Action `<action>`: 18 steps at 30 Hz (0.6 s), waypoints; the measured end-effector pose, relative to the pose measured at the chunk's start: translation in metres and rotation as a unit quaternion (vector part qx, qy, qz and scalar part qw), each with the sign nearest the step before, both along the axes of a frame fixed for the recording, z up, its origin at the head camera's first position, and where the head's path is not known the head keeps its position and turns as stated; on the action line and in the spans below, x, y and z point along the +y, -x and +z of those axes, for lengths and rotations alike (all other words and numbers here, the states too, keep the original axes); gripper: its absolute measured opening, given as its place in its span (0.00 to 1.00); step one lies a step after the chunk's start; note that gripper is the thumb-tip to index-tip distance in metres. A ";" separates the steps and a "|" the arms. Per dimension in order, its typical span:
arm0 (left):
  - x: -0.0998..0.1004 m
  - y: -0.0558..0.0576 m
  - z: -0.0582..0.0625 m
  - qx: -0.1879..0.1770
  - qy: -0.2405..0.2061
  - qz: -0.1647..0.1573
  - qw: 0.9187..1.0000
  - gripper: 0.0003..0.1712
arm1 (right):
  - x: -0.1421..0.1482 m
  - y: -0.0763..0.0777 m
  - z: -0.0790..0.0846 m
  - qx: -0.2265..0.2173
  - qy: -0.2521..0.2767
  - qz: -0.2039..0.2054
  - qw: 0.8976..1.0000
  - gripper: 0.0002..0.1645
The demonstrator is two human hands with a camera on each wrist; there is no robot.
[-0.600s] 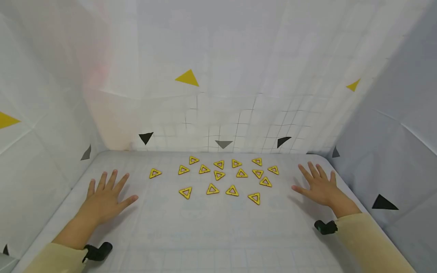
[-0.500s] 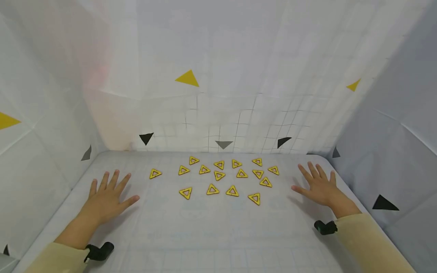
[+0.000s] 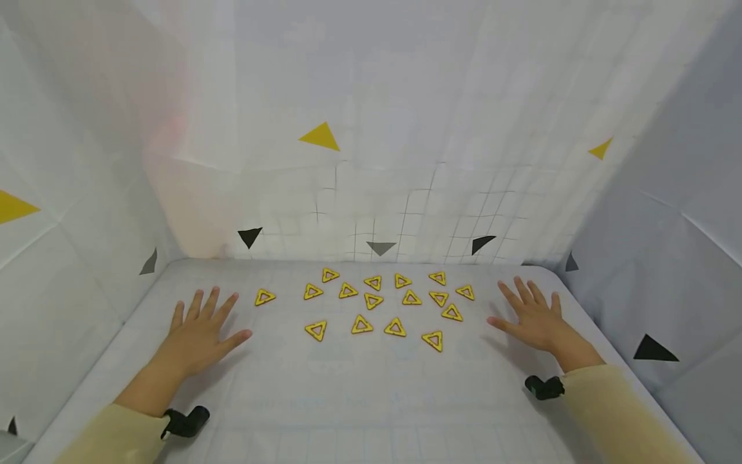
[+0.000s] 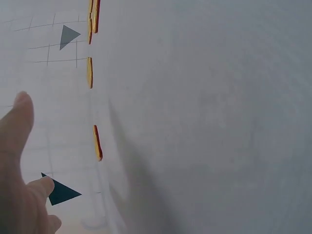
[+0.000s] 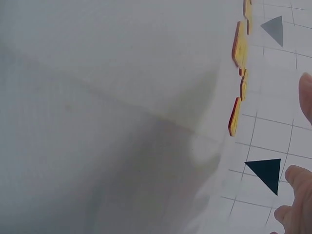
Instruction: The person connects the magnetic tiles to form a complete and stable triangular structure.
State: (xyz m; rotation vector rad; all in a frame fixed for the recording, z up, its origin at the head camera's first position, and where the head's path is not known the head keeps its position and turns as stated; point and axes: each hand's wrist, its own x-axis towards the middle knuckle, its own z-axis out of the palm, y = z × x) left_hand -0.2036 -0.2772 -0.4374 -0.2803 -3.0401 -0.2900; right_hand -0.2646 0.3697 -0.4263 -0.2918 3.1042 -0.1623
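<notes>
Several flat yellow triangle pieces, each with a triangular hole, lie scattered over the far middle of the white table [image 3: 359, 386]. At the left, my left hand [image 3: 197, 341] is spread with straight fingers and holds nothing; nearest to it is the leftmost yellow triangle [image 3: 258, 301]. My right hand [image 3: 536, 322], also spread and holding nothing, is at the right, with a yellow triangle [image 3: 471, 296] closest to its thumb. Each hand casts a shadow on the cloth. Edge-on, the pieces show red sides, as with the yellow triangle [image 4: 97, 143] in the left wrist view and another yellow triangle [image 5: 234, 117] in the right wrist view.
White cloth walls stand behind the table and on both sides. The back wall [image 3: 278, 200] bears grid lines plus black, grey and yellow printed triangles. A black wrist device [image 3: 188, 422] sits at the left sleeve, and a black wrist device [image 3: 543, 387] at the right one.
Both hands have moved slightly inward, the left one to the right and the right one to the left. The yellow triangles lie as before; the head view has tilted very slightly.
</notes>
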 end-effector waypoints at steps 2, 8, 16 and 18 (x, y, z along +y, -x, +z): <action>0.002 0.001 0.000 -0.002 0.001 0.001 1.000 0.54 | -0.003 0.000 0.000 0.001 0.004 0.001 1.000 0.60; 0.011 0.009 0.000 -0.012 0.005 0.007 1.000 0.56 | -0.011 0.007 -0.001 -0.005 0.002 0.001 1.000 0.59; 0.021 0.020 -0.002 -0.022 0.008 0.014 1.000 0.56 | -0.022 0.015 -0.001 -0.003 0.010 0.013 1.000 0.55; 0.023 0.023 -0.002 -0.025 0.007 0.015 1.000 0.55 | -0.023 0.017 -0.002 -0.004 0.012 0.017 1.000 0.55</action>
